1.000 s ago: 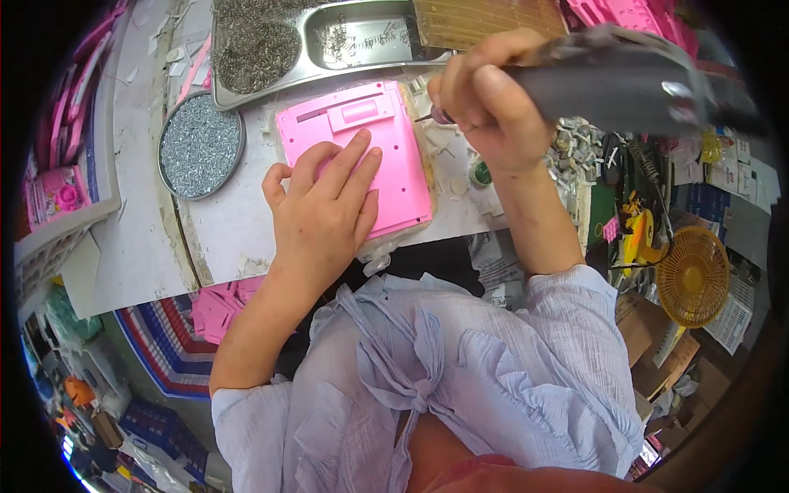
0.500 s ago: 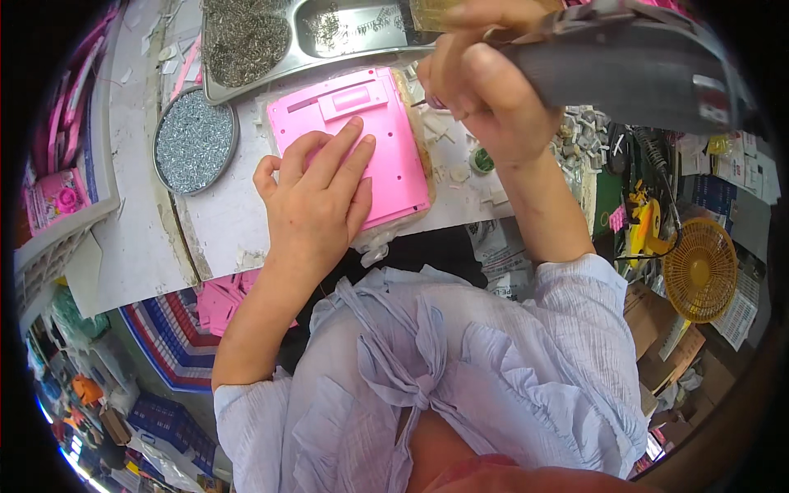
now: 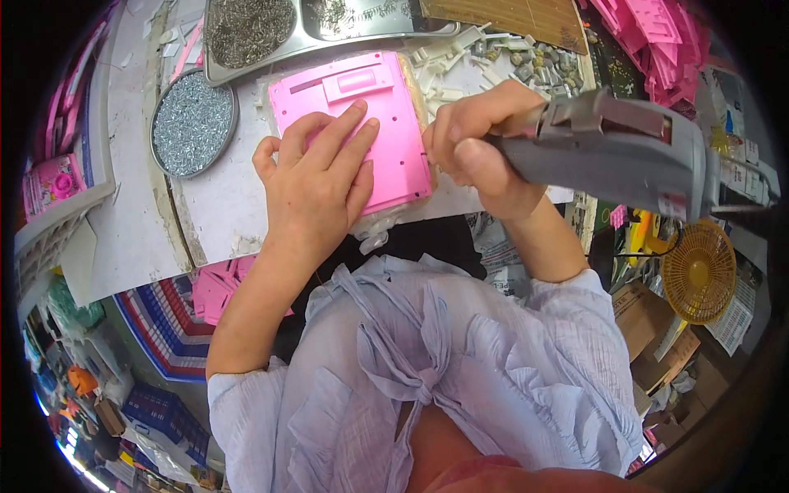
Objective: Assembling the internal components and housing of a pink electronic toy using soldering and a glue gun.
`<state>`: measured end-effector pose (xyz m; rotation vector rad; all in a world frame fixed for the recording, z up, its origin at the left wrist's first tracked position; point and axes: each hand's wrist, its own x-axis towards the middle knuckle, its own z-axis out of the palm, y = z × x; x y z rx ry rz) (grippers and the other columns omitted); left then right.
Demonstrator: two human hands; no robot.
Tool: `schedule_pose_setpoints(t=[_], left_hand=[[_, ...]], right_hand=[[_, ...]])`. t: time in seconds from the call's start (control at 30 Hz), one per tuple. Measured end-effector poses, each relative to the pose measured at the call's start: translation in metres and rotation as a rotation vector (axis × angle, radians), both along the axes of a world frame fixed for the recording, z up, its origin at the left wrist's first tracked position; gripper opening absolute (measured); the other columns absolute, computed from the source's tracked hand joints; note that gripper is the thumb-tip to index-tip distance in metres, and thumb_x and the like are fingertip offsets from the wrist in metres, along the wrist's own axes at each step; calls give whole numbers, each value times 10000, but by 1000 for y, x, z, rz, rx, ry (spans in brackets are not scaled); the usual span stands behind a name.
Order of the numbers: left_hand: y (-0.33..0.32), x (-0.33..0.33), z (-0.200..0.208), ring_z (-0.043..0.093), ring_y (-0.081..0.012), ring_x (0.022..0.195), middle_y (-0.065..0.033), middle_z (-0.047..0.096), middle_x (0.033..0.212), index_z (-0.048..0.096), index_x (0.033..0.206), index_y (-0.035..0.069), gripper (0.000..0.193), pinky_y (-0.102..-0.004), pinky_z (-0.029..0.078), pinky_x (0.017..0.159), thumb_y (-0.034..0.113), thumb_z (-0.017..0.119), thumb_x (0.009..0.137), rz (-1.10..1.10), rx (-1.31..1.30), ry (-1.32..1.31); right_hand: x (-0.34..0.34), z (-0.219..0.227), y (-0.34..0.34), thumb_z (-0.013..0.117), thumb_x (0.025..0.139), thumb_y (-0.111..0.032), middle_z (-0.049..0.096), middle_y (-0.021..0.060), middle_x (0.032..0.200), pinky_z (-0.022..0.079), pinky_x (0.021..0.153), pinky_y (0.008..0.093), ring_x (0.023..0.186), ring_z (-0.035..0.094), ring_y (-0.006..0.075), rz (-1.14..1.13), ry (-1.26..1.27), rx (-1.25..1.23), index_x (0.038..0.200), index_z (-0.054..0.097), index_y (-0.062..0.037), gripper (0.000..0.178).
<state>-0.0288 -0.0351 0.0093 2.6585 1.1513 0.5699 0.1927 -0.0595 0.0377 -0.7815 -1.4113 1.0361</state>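
Observation:
A pink plastic casing panel (image 3: 393,168) with several small holes lies on a padded, film-wrapped piece on the table in front of me. My left hand (image 3: 308,193) rests on it with fingers spread, fingertips by the raised rectangular part. In my right hand (image 3: 489,152) is a grey electric screwdriver (image 3: 608,156), its body stretching away to the right. Its thin bit end is close to the panel's right edge. My fingers hide much of the tip, so whether it touches a screw cannot be seen.
Left of the panel stands a round dish (image 3: 185,176) of small silvery screws (image 3: 193,119). A metal tray (image 3: 370,36) with springs (image 3: 246,31) is behind. White plastic pieces (image 3: 448,51) lie at the back right, near piled pink parts (image 3: 657,41). A yellow fan (image 3: 699,275) stands right.
My right hand and the electric screwdriver have come nearer to me, down along the panel's right side. The left hand stays on the panel, almost unmoved.

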Motion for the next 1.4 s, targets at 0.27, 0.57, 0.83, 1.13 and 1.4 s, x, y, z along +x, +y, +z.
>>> schedule_pose_setpoints(t=[0.27,0.57,0.83,1.13,1.4], left_hand=[[29,5,-6,569,-256,1146,-74,645,1230,690,1206,110,388,-453,404,947,222,734,837,-69,-29,-303],[53,-54,31,556,-369,1284,-180,587,1367,619,1117,45,360,-517,394,1108,225,776,847,-22,194,-303],[-209,-373,-134,415,-122,752,-5,461,804,544,893,43,191,-304,403,681,178,659,963,1163,-262,-517],[-194,-391,-227,719,-301,940,-224,734,1039,710,1147,-63,514,-378,553,836,396,721,917,1275,-154,226],[165,-200,140,616,-297,648,-163,664,750,675,782,12,253,-382,480,618,235,698,899,498,302,-236]], right_hand=[[7,27,-10,679,918,-124,603,77,815,471,633,299,679,556,130,12,166,-51,1039,578,-10,194],[18,51,14,569,958,-249,465,12,634,389,576,366,581,447,147,72,155,147,1208,534,-32,333],[41,62,34,591,966,-232,421,-43,611,361,589,306,539,398,105,162,210,72,1211,523,-41,318],[20,47,62,668,941,-229,358,-39,595,365,567,282,521,370,90,69,235,-31,1100,457,-45,322],[17,48,72,695,939,-257,398,-30,600,336,498,263,499,378,78,45,246,-65,1087,455,-43,354]])
